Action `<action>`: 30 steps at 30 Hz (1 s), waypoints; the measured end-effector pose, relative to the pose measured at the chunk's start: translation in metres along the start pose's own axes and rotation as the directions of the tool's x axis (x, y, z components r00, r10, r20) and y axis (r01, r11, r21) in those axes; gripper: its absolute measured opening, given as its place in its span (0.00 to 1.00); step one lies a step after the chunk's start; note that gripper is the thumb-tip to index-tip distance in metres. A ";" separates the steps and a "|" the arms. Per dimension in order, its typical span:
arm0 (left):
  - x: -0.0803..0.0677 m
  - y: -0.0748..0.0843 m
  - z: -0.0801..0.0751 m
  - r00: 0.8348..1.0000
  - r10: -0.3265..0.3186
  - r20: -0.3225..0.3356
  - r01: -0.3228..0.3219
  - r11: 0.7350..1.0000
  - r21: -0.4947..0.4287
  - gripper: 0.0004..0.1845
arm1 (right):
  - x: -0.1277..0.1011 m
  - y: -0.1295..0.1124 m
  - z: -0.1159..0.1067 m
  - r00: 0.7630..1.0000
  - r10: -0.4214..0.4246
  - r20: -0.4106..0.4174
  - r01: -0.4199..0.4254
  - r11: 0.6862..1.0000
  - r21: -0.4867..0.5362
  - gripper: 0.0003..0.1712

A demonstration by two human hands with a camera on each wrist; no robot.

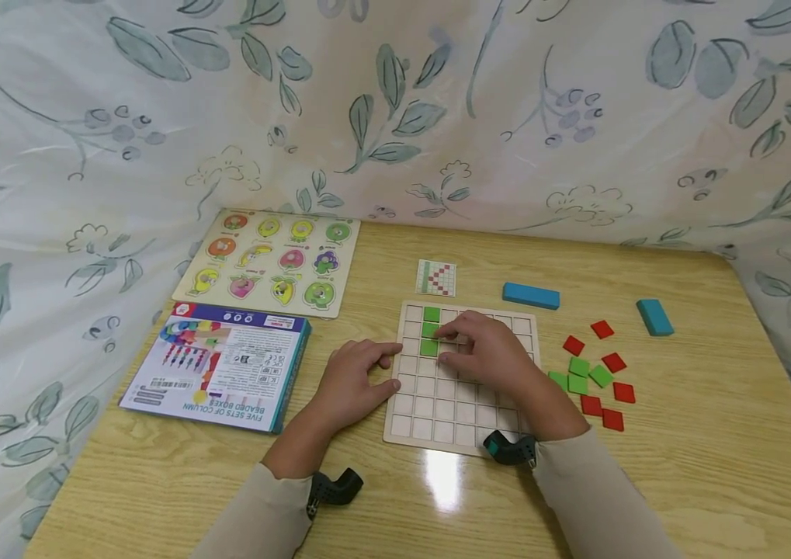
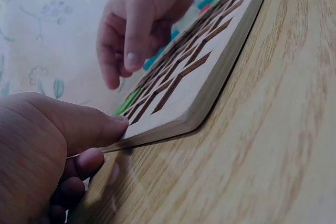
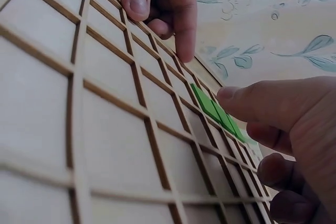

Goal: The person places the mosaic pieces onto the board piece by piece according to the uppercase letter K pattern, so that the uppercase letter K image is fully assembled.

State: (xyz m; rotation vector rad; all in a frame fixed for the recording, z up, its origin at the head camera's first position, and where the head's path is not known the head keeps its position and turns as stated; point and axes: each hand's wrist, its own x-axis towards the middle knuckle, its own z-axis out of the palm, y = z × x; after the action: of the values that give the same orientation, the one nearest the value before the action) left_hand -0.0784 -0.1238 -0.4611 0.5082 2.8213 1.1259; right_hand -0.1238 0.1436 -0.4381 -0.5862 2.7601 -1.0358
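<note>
A wooden grid board lies flat on the table before me. Three green square tiles sit in a line in its second column from the left, near the far end. My right hand hovers over them, its index fingertip close to the middle tile; thumb and fingers stand apart, with no tile seen between them. With thumb and index finger my left hand touches the board's left edge. The left wrist view shows that thumb resting at the board's corner, other fingers loosely bent below it.
Loose red tiles and green tiles lie right of the board. Two blue blocks and a small pattern card are beyond it. A boxed set and a fruit puzzle board occupy the left. Patterned cloth hangs behind.
</note>
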 end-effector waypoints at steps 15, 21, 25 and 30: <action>0.000 0.000 0.001 1.000 -0.011 0.004 0.011 1.000 -0.012 0.28 | -0.037 0.025 -0.024 0.998 0.048 -0.030 -0.048 0.999 0.014 0.19; 0.001 -0.001 0.002 1.000 -0.018 0.007 0.018 1.000 -0.007 0.28 | -0.053 0.036 -0.037 0.995 0.088 -0.038 -0.088 0.996 -0.002 0.20; 0.001 -0.001 0.002 1.000 -0.018 0.010 0.018 1.000 -0.006 0.28 | -0.063 0.042 -0.046 0.995 0.086 -0.059 -0.087 0.996 -0.015 0.20; 0.001 -0.002 0.002 1.000 -0.018 0.011 0.018 1.000 -0.007 0.28 | -0.074 0.052 -0.053 0.994 0.066 -0.089 -0.069 0.997 -0.035 0.21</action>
State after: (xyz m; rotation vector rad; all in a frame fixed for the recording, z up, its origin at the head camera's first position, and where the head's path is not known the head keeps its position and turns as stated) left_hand -0.0799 -0.1236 -0.4637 0.4856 2.8060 1.1261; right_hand -0.0862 0.2407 -0.4329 -0.4588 2.8599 -1.0200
